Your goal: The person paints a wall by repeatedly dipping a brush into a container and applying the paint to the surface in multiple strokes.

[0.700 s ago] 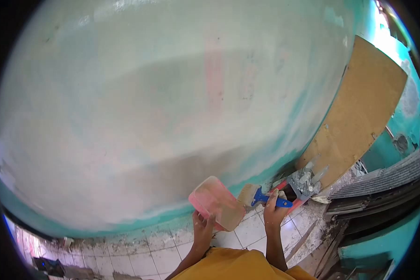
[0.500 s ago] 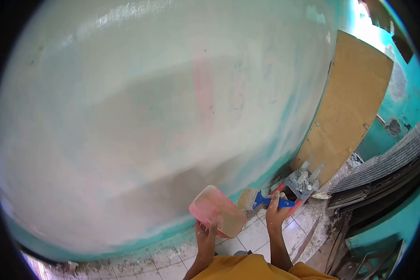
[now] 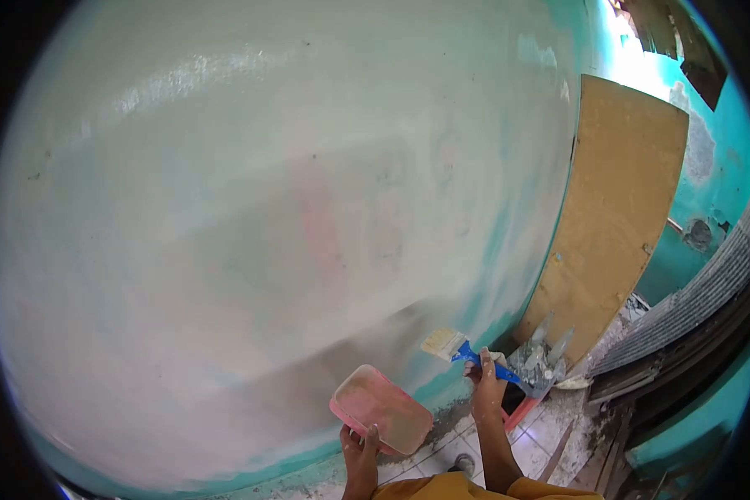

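Observation:
My left hand (image 3: 359, 457) grips the near edge of a pink plastic tub (image 3: 382, 410), with the thumb over its rim. The tub is tilted, and a pale coating lines its inside. In my right hand (image 3: 487, 385) is a wide paintbrush (image 3: 468, 354) with a blue handle, fingers wrapped round the grip. Its pale bristles point up and left toward the wall, above and right of the tub. Ahead stands the wall (image 3: 225, 250), covered in a whitish coat with pink and turquoise patches showing through and a wet shine at upper left.
A tan board (image 3: 612, 192) leans at the right end of the wall. Beside my right hand is a red and grey stand (image 3: 537, 367) with coated plastic pieces on top. Corrugated sheets (image 3: 683, 296) are stacked at right. The tiled floor (image 3: 529, 454) is splattered.
The brush has moved up from beside the tub's rim and now points away from it. The tub sits slightly lower, and my view has shifted upward.

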A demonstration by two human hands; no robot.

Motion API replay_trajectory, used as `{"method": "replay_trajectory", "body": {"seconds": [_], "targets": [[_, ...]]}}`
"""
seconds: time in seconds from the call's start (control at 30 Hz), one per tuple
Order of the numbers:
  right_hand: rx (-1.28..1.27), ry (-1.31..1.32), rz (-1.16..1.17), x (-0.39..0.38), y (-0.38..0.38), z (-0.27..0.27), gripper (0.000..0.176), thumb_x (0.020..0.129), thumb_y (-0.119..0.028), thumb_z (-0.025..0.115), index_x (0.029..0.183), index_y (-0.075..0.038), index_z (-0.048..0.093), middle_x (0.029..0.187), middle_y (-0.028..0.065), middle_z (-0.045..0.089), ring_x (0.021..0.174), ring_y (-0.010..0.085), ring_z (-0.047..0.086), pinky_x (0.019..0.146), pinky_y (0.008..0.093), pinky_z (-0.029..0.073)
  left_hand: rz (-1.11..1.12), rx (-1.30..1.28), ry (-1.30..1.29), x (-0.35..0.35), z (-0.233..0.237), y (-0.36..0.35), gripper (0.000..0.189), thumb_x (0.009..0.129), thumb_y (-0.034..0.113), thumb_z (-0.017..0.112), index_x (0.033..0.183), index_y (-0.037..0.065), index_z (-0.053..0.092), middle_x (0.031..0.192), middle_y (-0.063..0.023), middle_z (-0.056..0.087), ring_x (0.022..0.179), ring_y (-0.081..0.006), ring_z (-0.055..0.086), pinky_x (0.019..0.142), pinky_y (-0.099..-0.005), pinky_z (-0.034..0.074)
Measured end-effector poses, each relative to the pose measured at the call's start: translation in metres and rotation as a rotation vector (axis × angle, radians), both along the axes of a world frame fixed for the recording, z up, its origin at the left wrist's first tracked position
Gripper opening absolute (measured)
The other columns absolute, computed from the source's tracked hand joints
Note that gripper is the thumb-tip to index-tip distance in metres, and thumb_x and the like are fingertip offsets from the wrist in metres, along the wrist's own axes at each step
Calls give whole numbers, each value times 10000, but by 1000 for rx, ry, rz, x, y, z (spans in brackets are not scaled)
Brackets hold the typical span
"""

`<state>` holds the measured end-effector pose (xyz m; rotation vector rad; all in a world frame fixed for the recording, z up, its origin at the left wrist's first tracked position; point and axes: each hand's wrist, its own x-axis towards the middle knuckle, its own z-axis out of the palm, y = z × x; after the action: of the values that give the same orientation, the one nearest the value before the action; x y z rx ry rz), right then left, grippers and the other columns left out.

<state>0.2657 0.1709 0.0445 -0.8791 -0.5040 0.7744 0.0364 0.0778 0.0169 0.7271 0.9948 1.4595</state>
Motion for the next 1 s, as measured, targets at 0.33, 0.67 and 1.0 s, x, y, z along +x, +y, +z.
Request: {"method": "replay_trajectory", "body": {"seconds": [0.33,0.67,1.0], "targets": [[520,-1073,39,134,107,175,222,920,-54,605,1124,32,618,827,70,658,733,96,613,658,248,494,178,-34,-159,142,6,37,621,947,163,611,1376,-52,218,1294,-184,464,1139,-251,539,909,-373,517],[1150,-1699,-279,117,176,362,273,813,-34,695,1084,-21,667,975,169,671,825,333,663,702,367,547,388,-37,-129,196,-1,32,637,946,230,611,1394,5,218,1304,-161,448,1193,-270,514,931,-420,503],[937,-2120,69,108,184,276,197,863,-137,643,1044,-70,684,889,120,651,857,312,652,759,369,547,404,-15,-202,197,-1,41,661,936,208,632,1386,-37,214,1293,-182,454,1136,-243,536,892,-365,516]]}}
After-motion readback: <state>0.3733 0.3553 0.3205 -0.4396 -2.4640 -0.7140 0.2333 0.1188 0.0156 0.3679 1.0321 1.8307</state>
